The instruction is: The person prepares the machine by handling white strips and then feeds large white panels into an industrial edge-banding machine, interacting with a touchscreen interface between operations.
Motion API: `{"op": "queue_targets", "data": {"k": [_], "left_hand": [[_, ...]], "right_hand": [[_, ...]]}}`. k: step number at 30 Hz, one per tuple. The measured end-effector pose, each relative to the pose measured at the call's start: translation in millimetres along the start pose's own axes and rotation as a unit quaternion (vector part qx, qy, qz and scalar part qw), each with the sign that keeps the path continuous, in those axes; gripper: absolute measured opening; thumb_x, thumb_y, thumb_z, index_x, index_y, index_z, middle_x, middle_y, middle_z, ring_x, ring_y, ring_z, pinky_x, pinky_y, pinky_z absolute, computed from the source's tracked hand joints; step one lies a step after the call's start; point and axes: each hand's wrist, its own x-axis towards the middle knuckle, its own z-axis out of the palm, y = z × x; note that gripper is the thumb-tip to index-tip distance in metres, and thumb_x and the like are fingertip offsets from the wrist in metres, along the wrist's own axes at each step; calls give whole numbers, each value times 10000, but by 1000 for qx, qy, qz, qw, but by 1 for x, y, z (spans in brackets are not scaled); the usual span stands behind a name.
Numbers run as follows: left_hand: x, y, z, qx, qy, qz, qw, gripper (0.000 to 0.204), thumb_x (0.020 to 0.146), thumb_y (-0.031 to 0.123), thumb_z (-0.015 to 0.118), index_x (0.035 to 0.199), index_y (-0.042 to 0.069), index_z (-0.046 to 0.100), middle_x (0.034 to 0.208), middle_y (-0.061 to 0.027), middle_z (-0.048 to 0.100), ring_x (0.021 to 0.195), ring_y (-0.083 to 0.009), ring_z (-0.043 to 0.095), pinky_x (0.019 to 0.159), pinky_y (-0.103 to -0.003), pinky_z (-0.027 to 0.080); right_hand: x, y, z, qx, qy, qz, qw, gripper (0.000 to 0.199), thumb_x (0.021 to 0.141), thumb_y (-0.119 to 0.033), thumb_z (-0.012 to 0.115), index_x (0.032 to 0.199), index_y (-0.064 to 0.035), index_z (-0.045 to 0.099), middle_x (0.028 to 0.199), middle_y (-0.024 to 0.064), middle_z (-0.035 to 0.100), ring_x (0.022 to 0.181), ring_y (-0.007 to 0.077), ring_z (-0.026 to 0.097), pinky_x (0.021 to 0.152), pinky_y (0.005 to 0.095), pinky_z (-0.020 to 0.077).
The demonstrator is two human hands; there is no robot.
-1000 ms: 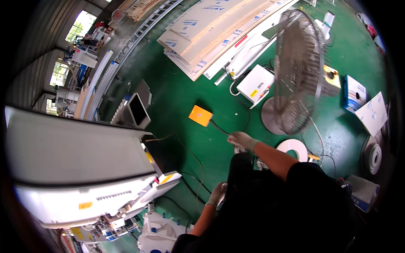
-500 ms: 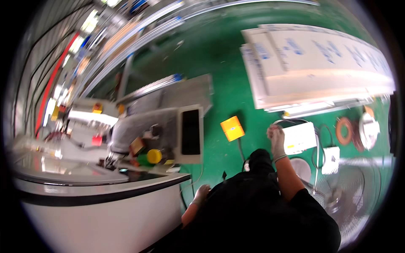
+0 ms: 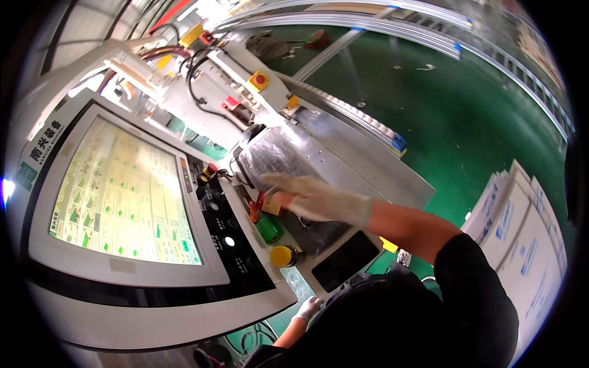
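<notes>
My right hand (image 3: 316, 197), in a pale glove, reaches left across a machine's side ledge with its fingers stretched out and nothing held. Under and beside its fingertips are a red and tan block (image 3: 271, 205) and an orange-handled item (image 3: 253, 211). A green cylinder (image 3: 269, 229) and a jar with a yellow lid (image 3: 283, 256) stand nearer to me. Close to my wrist a black rectangular panel (image 3: 345, 260) is set in a light frame. Low beside my body hangs my gloved left hand (image 3: 308, 308); its fingers are too small and foreshortened to read.
At left a large lit screen (image 3: 129, 196) sits above a black button panel (image 3: 230, 242). A plastic-wrapped grey cover (image 3: 282, 153) and a metal table (image 3: 368, 156) lie beyond my hand. White boards (image 3: 521, 245) are stacked at right. Cables (image 3: 257, 336) lie below.
My view has turned left toward the screen. My right hand has left the white box on the floor side and now extends over the ledge. My left hand stays low by my body.
</notes>
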Motion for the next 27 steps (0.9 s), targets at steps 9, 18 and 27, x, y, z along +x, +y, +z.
{"op": "queue_targets", "data": {"k": [9, 18, 27], "left_hand": [[-51, -31, 111, -224, 102, 5, 969, 390, 1024, 298, 554, 1242, -20, 612, 1217, -137, 670, 1150, -216, 594, 1002, -340, 443], [-38, -74, 86, -295, 37, -127, 946, 419, 975, 360, 631, 1133, -28, 622, 1042, -86, 690, 956, -212, 622, 851, -356, 499], [62, 87, 81, -43, -5, 154, 987, 261, 989, 281, 548, 856, 71, 626, 777, -44, 607, 745, -181, 576, 694, -325, 492]], "right_hand": [[107, -1, 100, 121, -77, 13, 990, 499, 917, -9, 459, 1416, -16, 438, 1181, 160, 666, 1137, 327, 623, 997, 391, 467], [111, 12, 78, 244, -34, 56, 967, 421, 915, 30, 430, 1326, 48, 518, 1227, 152, 649, 1125, 213, 627, 1025, 339, 456], [-215, 71, -100, 101, 420, 249, 867, 281, 963, -60, 493, 1210, 8, 609, 1108, 85, 647, 1003, 168, 634, 901, 299, 489]]}}
